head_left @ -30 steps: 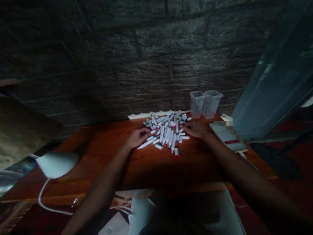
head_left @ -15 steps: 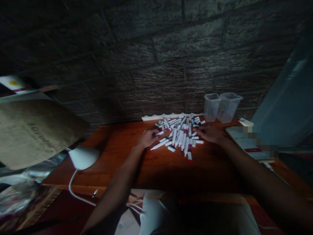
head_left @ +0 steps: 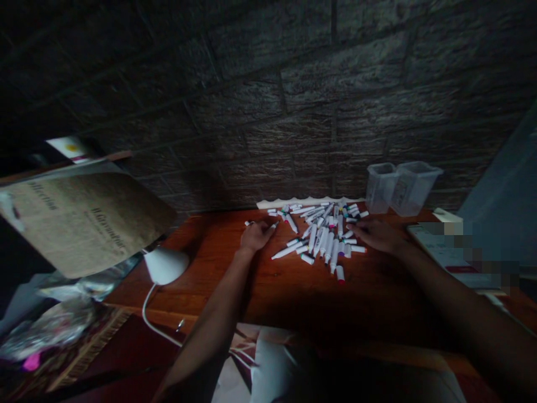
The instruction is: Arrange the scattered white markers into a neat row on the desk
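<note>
A pile of white markers (head_left: pixel 323 238) with coloured ends lies spread on the brown wooden table. At its left side, my left hand (head_left: pixel 255 236) is closed around a marker (head_left: pixel 274 226), whose tip points out past the fingers toward the pile. Just behind that hand, a small white piece (head_left: pixel 248 223) shows, partly hidden by the fingers. My right hand (head_left: pixel 375 234) rests at the pile's right edge, fingers stretched toward the markers. Its fingertips are beside a marker (head_left: pixel 349 234); whether they touch it is too dark to tell.
Two clear plastic containers (head_left: pixel 405 190) stand at the back right near the brick wall. A white scalloped strip (head_left: pixel 302 202) lies along the table's back. To the right is a flat pale box (head_left: pixel 448 257); to the left, a white lamp (head_left: pixel 165 266) and a brown paper bag (head_left: pixel 84 224).
My left hand has moved left, away from the pile, with the marker in it. My right hand stays at the pile's right edge. The view has turned slightly left.
</note>
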Available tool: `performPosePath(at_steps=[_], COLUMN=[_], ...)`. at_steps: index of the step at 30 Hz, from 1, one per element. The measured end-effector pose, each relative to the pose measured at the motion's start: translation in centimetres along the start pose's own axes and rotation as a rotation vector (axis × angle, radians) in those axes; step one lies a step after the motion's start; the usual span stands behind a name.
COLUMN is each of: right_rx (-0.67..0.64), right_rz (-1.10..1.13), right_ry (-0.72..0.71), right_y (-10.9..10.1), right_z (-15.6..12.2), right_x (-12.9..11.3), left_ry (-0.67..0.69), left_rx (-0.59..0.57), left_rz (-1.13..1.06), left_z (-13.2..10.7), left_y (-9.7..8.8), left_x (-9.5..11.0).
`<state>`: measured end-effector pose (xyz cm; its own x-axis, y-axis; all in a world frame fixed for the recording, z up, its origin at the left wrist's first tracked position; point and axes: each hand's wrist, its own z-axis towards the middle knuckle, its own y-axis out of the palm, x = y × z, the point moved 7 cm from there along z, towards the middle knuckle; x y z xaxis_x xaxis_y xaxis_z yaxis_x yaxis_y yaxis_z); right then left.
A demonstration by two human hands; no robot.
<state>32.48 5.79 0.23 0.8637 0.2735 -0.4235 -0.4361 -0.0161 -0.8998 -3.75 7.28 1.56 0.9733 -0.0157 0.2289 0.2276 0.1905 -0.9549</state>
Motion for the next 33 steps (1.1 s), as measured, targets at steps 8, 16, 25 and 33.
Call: performPosePath(at_steps=[8,16,25,33], right_rx=[-0.019,-0.026,-0.020,-0.001], right_rz=[0.009,-0.003,-0.020,-0.020], right_ry=[-0.018,0.032,0.001,-0.011], right_y=[0.3,0.1,0.1,0.1], right_z=[0.2,0.0,0.2,0.2], right_x=[0.1,-0.1,-0.4,-0.3], left_ry=[-0.150,-0.140,0.309,0.236], left_rx=[0.111,0.117,0.053,-0.004], left_rz=[0.001,-0.053,-0.514,-0.226], left_z=[1.8,1.3,2.4,0.9], left_y=[0.0,-1.3,-0.5,-0.1], left_x=[-4.5,-5.9,1.2,0.7])
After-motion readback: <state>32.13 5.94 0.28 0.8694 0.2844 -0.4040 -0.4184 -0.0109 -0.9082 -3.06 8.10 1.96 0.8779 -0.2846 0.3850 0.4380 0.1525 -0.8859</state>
